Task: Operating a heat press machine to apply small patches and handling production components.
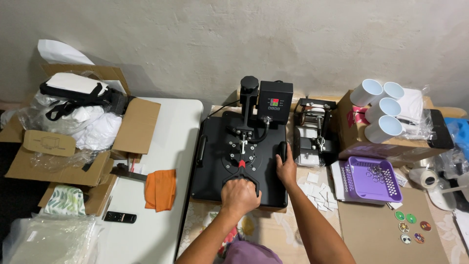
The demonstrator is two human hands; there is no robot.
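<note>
A black flat heat press [215, 166] sits closed in the middle of the table, with a control box [275, 100] showing a lit display at its back. My left hand [240, 194] is closed around the press's front handle, whose stem has a red part [242, 164]. My right hand [286, 168] rests on the right side handle of the press, fingers wrapped over the edge.
A smaller mug press [315, 129] stands to the right. Several white mugs [382, 110] lie on a cardboard box. Also here: a purple basket [373, 180], small white squares [316, 191], round badges [410, 227], an orange cloth [161, 189], a remote [120, 217], and an open box of white fabric [78, 122].
</note>
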